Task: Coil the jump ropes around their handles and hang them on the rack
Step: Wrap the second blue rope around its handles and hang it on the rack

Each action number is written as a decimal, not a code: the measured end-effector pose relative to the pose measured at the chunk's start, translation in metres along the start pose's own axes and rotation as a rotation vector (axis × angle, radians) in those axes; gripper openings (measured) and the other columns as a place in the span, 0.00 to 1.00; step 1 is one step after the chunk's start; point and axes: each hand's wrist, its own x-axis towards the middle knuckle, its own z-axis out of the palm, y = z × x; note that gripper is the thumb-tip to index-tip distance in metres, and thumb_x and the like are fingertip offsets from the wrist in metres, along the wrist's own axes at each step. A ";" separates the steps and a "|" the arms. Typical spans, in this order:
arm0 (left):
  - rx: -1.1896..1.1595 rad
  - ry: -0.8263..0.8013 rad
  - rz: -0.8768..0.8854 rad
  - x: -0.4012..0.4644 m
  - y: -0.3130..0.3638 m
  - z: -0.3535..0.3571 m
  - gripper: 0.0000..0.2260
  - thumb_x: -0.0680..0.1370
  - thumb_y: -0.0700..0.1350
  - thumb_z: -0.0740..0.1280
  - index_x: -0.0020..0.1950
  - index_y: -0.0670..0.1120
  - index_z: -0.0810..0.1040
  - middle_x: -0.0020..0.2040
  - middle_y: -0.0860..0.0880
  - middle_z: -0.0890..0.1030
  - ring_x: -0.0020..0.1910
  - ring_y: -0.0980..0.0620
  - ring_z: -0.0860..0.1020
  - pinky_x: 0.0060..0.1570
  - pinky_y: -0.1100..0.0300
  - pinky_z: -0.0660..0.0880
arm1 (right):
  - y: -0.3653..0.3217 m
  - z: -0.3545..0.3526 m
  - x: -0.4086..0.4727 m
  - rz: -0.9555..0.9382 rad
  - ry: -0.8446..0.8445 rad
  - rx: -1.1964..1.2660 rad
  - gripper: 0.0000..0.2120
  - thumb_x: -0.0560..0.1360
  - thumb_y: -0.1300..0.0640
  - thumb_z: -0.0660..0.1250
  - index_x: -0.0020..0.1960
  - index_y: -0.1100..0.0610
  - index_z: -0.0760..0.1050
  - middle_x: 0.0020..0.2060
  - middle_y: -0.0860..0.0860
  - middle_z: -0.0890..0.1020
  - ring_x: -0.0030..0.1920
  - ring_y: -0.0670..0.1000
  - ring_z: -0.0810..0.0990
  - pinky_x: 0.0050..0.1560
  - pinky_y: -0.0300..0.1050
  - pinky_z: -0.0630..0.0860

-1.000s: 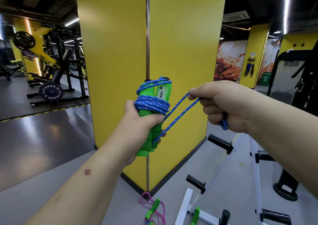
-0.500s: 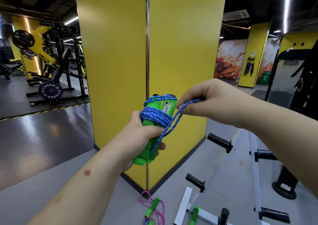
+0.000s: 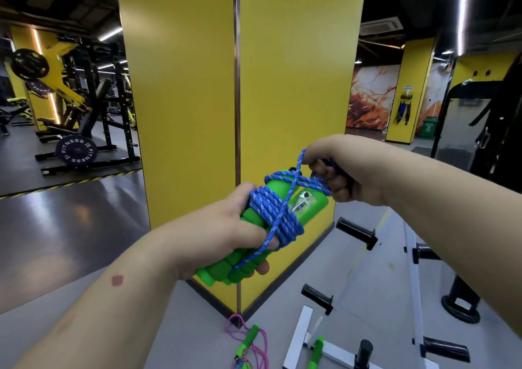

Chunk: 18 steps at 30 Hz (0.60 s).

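From the head view, the left hand (image 3: 226,236) grips the lower part of the green handles (image 3: 254,236), held tilted in front of the yellow pillar (image 3: 288,86); blue rope (image 3: 276,213) is coiled around their middle. The right hand (image 3: 347,171) pinches a loop of that rope just above the handle tops, fingers curled. Below, a pink rope (image 3: 248,340) lies on the floor beside the white rack (image 3: 299,337) with black pegs.
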 end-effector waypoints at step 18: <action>-0.251 -0.068 0.156 -0.004 -0.016 0.000 0.21 0.71 0.38 0.73 0.61 0.54 0.75 0.45 0.40 0.83 0.38 0.39 0.82 0.33 0.53 0.78 | 0.022 0.011 0.004 -0.019 -0.113 0.374 0.21 0.73 0.59 0.60 0.23 0.51 0.62 0.25 0.47 0.58 0.24 0.47 0.52 0.31 0.40 0.47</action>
